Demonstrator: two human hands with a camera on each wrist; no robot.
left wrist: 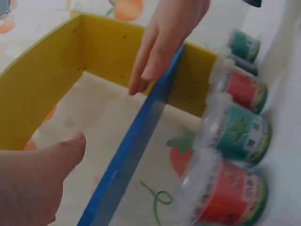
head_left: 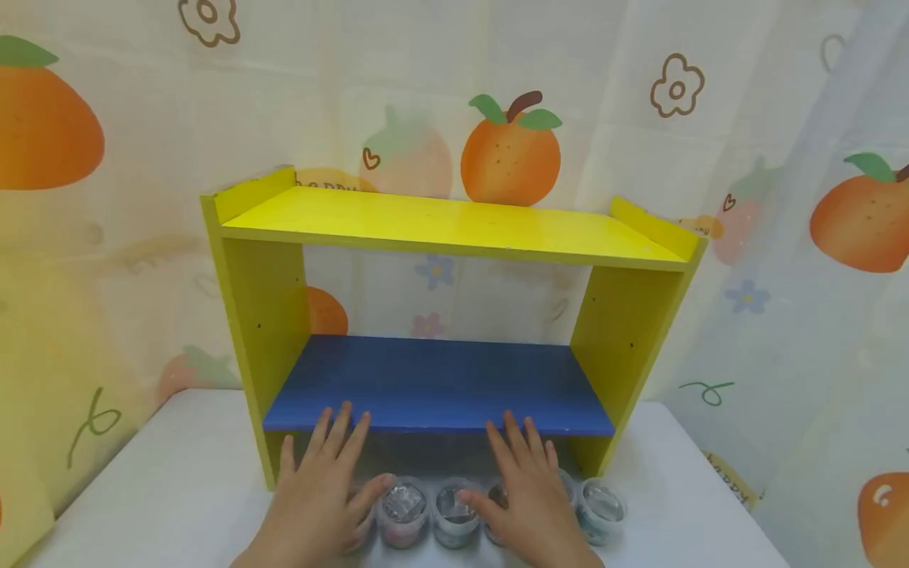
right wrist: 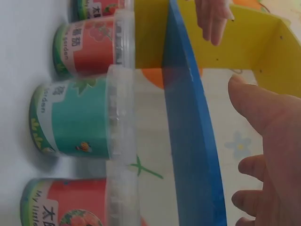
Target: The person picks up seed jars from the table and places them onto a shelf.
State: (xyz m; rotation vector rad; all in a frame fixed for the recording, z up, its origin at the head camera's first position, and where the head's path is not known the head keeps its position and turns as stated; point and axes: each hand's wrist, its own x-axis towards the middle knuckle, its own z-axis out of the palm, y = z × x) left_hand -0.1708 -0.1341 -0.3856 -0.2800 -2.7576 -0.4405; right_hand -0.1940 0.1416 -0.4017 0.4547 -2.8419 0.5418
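Both hands are spread with nothing in them, side by side in front of a small yellow shelf unit [head_left: 454, 225]. In the head view the fingers of the left hand [head_left: 316, 489] reach to the front edge of its blue board [head_left: 440, 383], left of centre. The right hand [head_left: 529, 493] does the same on the right. Whether the fingertips touch the board cannot be told. Below the hands stands a row of lidded plastic cups [head_left: 457, 513], partly hidden by them. Close up, red cups [right wrist: 94, 44] and green cups [right wrist: 77, 117] show, with printed "My little garden" labels.
The shelf unit stands on a white table [head_left: 163, 489], its yellow side panels [head_left: 639, 331] rising left and right. Behind it hangs a curtain [head_left: 568, 47] printed with oranges and flowers. The rightmost cup [head_left: 602, 509] sits just beyond the right hand.
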